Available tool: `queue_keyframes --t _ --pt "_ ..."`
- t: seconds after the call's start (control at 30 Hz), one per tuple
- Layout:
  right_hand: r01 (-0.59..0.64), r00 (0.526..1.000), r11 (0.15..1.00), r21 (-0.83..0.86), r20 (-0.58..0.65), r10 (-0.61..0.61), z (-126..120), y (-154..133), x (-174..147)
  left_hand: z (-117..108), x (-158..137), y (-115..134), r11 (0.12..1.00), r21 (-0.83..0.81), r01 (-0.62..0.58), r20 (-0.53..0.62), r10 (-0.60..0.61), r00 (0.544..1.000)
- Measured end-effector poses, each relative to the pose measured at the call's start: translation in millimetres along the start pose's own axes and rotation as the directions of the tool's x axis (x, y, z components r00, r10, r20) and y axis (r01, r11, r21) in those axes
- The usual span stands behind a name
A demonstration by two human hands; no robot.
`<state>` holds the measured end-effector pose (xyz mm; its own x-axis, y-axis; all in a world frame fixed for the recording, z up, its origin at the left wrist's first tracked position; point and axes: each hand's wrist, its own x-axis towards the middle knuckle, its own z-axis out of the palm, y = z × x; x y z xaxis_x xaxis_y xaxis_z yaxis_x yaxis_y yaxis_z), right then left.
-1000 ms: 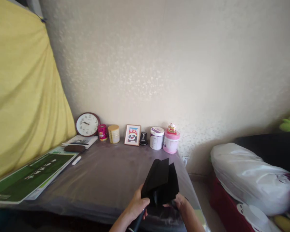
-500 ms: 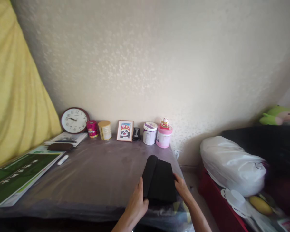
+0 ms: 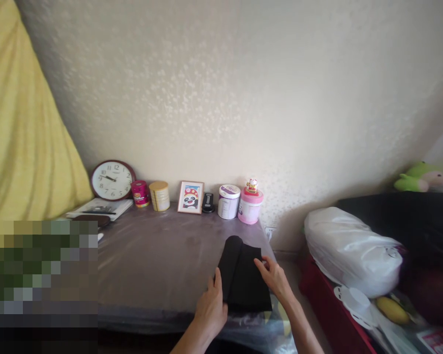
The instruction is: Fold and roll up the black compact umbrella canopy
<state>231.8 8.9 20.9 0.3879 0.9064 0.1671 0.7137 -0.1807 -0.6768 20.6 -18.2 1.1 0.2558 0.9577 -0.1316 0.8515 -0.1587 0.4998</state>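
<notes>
A flat black rectangular item [image 3: 249, 282], with a rounded fold running along its left side, is tilted over the table's front right part. Its exact kind I cannot tell. My left hand [image 3: 213, 302] grips its left edge, thumb near the lower corner and fingers along the side. At the upper right edge, my right hand [image 3: 274, 278] is closed with its fingertips on the black material; part of the grip is hidden.
Along the wall stand a clock [image 3: 112, 180], a pink tin [image 3: 140, 193], a yellow-lidded canister [image 3: 159, 196], a framed panda picture [image 3: 190, 197], a white canister [image 3: 228, 202] and a pink tub [image 3: 250, 209] bearing a figurine. A white bag [image 3: 350, 248] lies right. The lower left is pixelated.
My right hand has shifted up along the right edge, its fingertips now on the upper right part of the black item. The left hand keeps its hold.
</notes>
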Motion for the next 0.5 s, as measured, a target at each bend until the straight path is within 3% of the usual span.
queue_keyframes --t 0.1,0.2,0.4,0.5 --pt "-0.016 0.999 0.998 0.056 0.047 0.014 2 1 7 0 0 1 1.000 0.002 -0.004 -0.005 0.004 1.000" --pt "-0.051 0.984 0.966 0.253 0.178 0.005 2 -5 9 0 1 1 1.000 0.011 -0.002 0.007 0.002 1.000" --pt "-0.148 0.965 0.763 0.629 0.262 -0.029 16 -47 8 1 1 3 1.000 0.028 0.010 0.003 -0.011 1.000" --pt "-0.163 0.962 0.661 0.733 0.265 -0.056 33 -64 11 0 1 6 0.999 0.027 0.029 0.015 -0.029 0.999"
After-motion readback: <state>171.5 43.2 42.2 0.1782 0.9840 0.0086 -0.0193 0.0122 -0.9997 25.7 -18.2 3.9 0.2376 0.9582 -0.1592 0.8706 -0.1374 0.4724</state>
